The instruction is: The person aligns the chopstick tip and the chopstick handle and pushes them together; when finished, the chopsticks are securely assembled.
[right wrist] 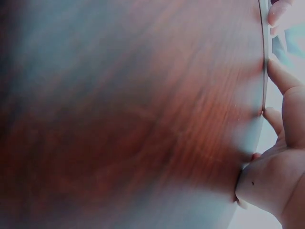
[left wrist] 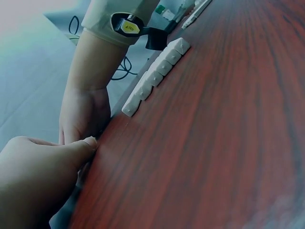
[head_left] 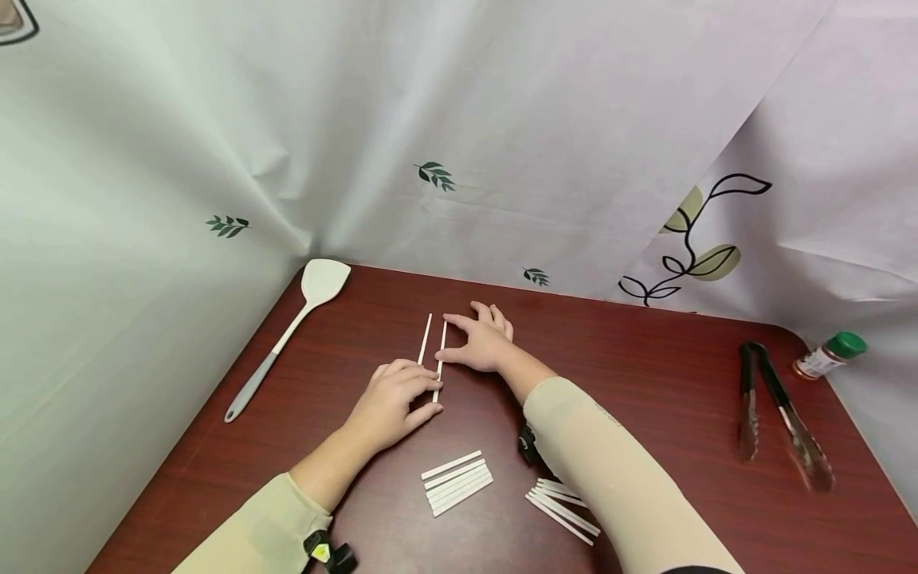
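Two thin white sticks lie side by side near the back of the table. My right hand (head_left: 484,344) touches the right-hand stick (head_left: 442,341) with index finger and thumb, the index at its far end. Bent over the near part of that line is my left hand (head_left: 390,402), its index finger and thumb on the stick near the close end. Another white stick (head_left: 425,339) stands out past the left hand's knuckles, its near part hidden. Whether the right-hand line is one stick or two, I cannot tell. In the right wrist view both touching fingertips meet the stick (right wrist: 266,71) at its edge.
Nearer me lie a row of several white sticks (head_left: 459,486) and a loose bunch (head_left: 561,510) by the right sleeve. A white spatula (head_left: 290,327) with grey handle lies left. Tongs (head_left: 785,406) and a green-capped jar (head_left: 825,359) are far right. Fabric walls border the table.
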Demonstrator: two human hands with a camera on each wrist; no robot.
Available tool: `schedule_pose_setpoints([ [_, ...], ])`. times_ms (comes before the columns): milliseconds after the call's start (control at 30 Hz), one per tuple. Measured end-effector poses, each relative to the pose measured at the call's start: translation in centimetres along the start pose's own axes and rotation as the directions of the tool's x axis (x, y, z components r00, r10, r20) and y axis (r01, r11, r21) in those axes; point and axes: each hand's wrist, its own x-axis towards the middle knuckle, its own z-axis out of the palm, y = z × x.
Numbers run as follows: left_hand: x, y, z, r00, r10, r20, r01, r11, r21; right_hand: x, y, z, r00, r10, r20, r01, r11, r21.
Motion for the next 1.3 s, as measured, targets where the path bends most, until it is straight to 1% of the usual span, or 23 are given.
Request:
schedule_pose_setpoints([
  [367,0.1,0.0,0.0,0.999,0.014,-0.033,-0.015,1.0,-0.02,-0.1,0.1,-0.1,1.0,-0.017,-0.017,0.017,1.0,0.023],
  [500,0.1,0.0,0.0,0.998,0.026,-0.054,-0.028,0.999,-0.037,0.1,0.8,-0.1,0.998,-0.017,-0.06,0.021,0.997,0.071],
  [600,0.1,0.1,0.1,0.996,0.045,-0.073,-0.049,0.997,-0.057,0.3,2.0,-0.2,0.991,-0.031,-0.129,0.05,0.988,0.147],
  [700,0.1,0.2,0.0,0.992,0.081,-0.098,-0.089,0.993,-0.077,0.3,3.7,-0.7,0.979,-0.065,-0.191,0.106,0.971,0.215],
  [767,0.1,0.3,0.0,0.988,0.107,-0.114,-0.117,0.989,-0.087,0.0,5.1,-1.3,0.974,-0.076,-0.212,0.13,0.959,0.25],
  [833,0.1,0.6,-0.1,0.981,0.138,-0.135,-0.151,0.984,-0.093,-0.5,6.5,-2.0,0.974,-0.077,-0.214,0.135,0.953,0.272],
  [900,0.0,1.0,0.0,0.976,0.165,-0.144,-0.181,0.978,-0.107,-1.3,7.9,-2.7,0.975,-0.06,-0.212,0.125,0.944,0.304],
  [967,-0.1,1.5,0.1,0.972,0.19,-0.14,-0.208,0.97,-0.126,-2.3,9.5,-3.4,0.974,-0.041,-0.224,0.116,0.935,0.334],
  [1033,-0.2,2.1,0.3,0.968,0.215,-0.129,-0.234,0.961,-0.148,-3.7,11.1,-3.8,0.97,-0.026,-0.241,0.117,0.92,0.373],
  [1133,-0.4,3.0,0.6,0.966,0.237,-0.105,-0.253,0.95,-0.184,-6.5,13.2,-4.0,0.956,0.005,-0.293,0.132,0.886,0.445],
  [1233,-0.7,3.6,0.8,0.965,0.245,-0.091,-0.259,0.943,-0.208,-9.6,14.9,-3.8,0.932,0.042,-0.36,0.167,0.832,0.53],
  [1300,-0.8,4.0,0.8,0.967,0.242,-0.082,-0.254,0.942,-0.22,-11.6,15.6,-3.6,0.912,0.069,-0.404,0.202,0.783,0.589],
])
